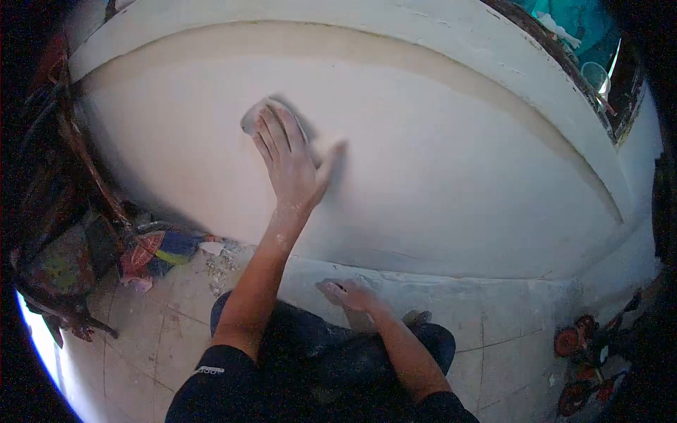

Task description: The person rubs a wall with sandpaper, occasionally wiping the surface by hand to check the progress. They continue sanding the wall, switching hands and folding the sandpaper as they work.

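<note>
My left hand [289, 166] lies flat against the white wall panel [437, 169], thumb spread to the right. Under its fingertips is a pale grey, dusty piece of sandpaper [252, 116], pressed to the surface; the palm and fingers cover part of it. White dust coats the hand and wrist. Lower down, my right hand [351, 294] is held over my knees near the foot of the wall, fingers pointing left and a small gap showing beside the thumb. I see nothing in it.
A raised white curved band [352, 27] borders the panel above. Dark cloth-like clutter and a colourful bundle [176, 247] lie at left. Pale floor tiles [141, 338] run below, with debris near the wall. Reddish round objects [568, 342] stand right; a clear cup [594, 74] sits upper right.
</note>
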A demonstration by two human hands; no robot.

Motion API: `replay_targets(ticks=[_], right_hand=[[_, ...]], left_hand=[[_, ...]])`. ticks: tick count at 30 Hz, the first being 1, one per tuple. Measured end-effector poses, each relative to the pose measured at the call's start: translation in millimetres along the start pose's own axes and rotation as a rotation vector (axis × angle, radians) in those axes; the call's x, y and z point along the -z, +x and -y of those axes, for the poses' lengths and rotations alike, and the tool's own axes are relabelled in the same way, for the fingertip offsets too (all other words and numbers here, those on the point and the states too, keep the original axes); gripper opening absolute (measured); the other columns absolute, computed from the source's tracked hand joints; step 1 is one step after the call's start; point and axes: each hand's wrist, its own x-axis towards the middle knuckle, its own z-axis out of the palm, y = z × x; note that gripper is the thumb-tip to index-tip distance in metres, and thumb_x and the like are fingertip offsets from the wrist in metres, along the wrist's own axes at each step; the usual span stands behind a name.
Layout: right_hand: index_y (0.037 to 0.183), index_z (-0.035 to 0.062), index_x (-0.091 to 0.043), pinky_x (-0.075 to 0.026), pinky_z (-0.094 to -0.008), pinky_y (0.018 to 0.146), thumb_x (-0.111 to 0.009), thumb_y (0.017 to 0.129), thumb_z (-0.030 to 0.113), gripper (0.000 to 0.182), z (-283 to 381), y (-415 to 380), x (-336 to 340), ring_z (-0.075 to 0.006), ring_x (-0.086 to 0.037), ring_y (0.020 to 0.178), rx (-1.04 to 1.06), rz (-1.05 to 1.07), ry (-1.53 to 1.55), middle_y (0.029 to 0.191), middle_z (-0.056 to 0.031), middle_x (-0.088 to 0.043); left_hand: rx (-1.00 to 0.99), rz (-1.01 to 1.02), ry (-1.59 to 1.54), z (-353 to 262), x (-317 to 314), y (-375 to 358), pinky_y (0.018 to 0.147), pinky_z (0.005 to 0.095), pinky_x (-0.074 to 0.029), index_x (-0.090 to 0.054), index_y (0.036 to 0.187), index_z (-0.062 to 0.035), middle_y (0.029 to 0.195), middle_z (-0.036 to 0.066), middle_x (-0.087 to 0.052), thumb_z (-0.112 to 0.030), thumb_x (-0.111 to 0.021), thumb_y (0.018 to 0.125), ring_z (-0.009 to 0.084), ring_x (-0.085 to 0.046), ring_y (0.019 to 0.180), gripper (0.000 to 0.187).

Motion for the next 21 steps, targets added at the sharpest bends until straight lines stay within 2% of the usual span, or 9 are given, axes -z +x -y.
replay_targets(ticks=[1, 4, 7, 9, 10, 13, 16, 18, 21], right_hand=[[0.153, 0.0302, -0.043, -0.034, -0.0559, 0.117, -0.039, 0.101, 0.065, 0.063, -10, 10, -7, -0.0417, -0.044, 0.140, 0.006, 0.002, 0.000, 0.156, -0.0108, -0.045], [0.154, 0.0292, -0.043, -0.031, -0.0585, 0.118, -0.041, 0.100, 0.066, 0.065, -31, 36, -17, -0.0418, -0.043, 0.141, 0.455, -0.017, -0.014, 0.153, -0.0115, -0.048], [0.156, 0.0303, -0.037, -0.030, -0.0605, 0.118, -0.040, 0.101, 0.062, 0.063, -8, 26, -8, -0.0420, -0.043, 0.141, 0.254, 0.169, 0.193, 0.157, -0.0112, -0.044], [0.143, 0.0114, -0.057, -0.043, -0.0409, 0.107, -0.050, 0.103, 0.041, 0.050, 2, 0, -1, -0.0299, -0.058, 0.126, 0.381, 0.002, 0.253, 0.137, -0.0206, -0.062], [0.143, 0.0114, -0.057, -0.043, -0.0409, 0.107, -0.050, 0.103, 0.041, 0.050, -13, 17, -10, -0.0299, -0.058, 0.126, 0.364, -0.016, 0.252, 0.137, -0.0206, -0.062], [0.160, 0.0320, -0.026, -0.028, -0.0568, 0.121, -0.045, 0.102, 0.056, 0.066, -49, 45, -35, -0.0385, -0.034, 0.147, 0.110, 0.177, 0.151, 0.164, -0.0090, -0.032], [0.157, 0.0287, -0.037, -0.026, -0.0557, 0.122, -0.044, 0.100, 0.061, 0.065, -14, 1, 0, -0.0400, -0.031, 0.149, 0.232, 0.071, 0.071, 0.162, -0.0110, -0.035], [0.149, 0.0176, -0.051, -0.037, -0.0488, 0.114, -0.045, 0.103, 0.049, 0.056, -11, 14, -7, -0.0390, -0.051, 0.134, 0.195, -0.008, 0.190, 0.144, -0.0215, -0.056], [0.148, 0.0166, -0.051, -0.037, -0.0492, 0.113, -0.045, 0.102, 0.051, 0.058, 11, -8, 4, -0.0394, -0.051, 0.134, 0.164, -0.032, 0.143, 0.144, -0.0209, -0.055]], left_hand=[[-0.002, -0.001, 0.006, 2, -2, -9, 0.120, 0.0644, -0.008, -0.014, 0.156, 0.0114, 0.161, 0.038, -0.010, -0.065, -0.061, 0.091, 0.0543, -0.005, 0.151, 0.111], [-0.037, 0.191, -0.018, 11, -25, -81, 0.121, 0.0644, -0.006, -0.014, 0.156, 0.0114, 0.161, 0.039, -0.007, -0.066, -0.061, 0.090, 0.0546, -0.003, 0.151, 0.113], [0.011, 0.252, -0.100, 13, -32, -117, 0.121, 0.0651, -0.004, -0.012, 0.155, 0.0128, 0.160, 0.041, -0.005, -0.068, -0.061, 0.089, 0.0559, -0.001, 0.151, 0.115], [0.112, 0.296, -0.097, 8, -27, -101, 0.121, 0.0652, -0.003, -0.009, 0.155, 0.0144, 0.160, 0.042, -0.002, -0.068, -0.061, 0.089, 0.0574, 0.000, 0.150, 0.118], [0.108, 0.177, -0.085, 8, -23, -81, 0.121, 0.0650, -0.003, -0.007, 0.155, 0.0149, 0.160, 0.042, -0.001, -0.068, -0.062, 0.089, 0.0574, 0.001, 0.150, 0.119], [0.120, -0.009, -0.046, 8, 6, -8, 0.121, 0.0648, -0.003, -0.004, 0.155, 0.0146, 0.160, 0.041, 0.000, -0.065, -0.064, 0.088, 0.0570, 0.003, 0.150, 0.120], [0.073, -0.023, -0.045, 8, 7, -10, 0.121, 0.0650, -0.002, -0.003, 0.155, 0.0148, 0.159, 0.043, -0.001, -0.063, -0.065, 0.088, 0.0579, 0.003, 0.149, 0.120], [0.082, 0.076, -0.064, 12, -7, -57, 0.121, 0.0650, -0.002, -0.002, 0.154, 0.0154, 0.159, 0.044, 0.000, -0.063, -0.065, 0.088, 0.0583, 0.004, 0.149, 0.120], [0.097, 0.232, -0.096, -2, -14, -94, 0.121, 0.0648, -0.001, -0.001, 0.153, 0.0167, 0.158, 0.045, 0.002, -0.063, -0.064, 0.089, 0.0588, 0.006, 0.149, 0.121]])
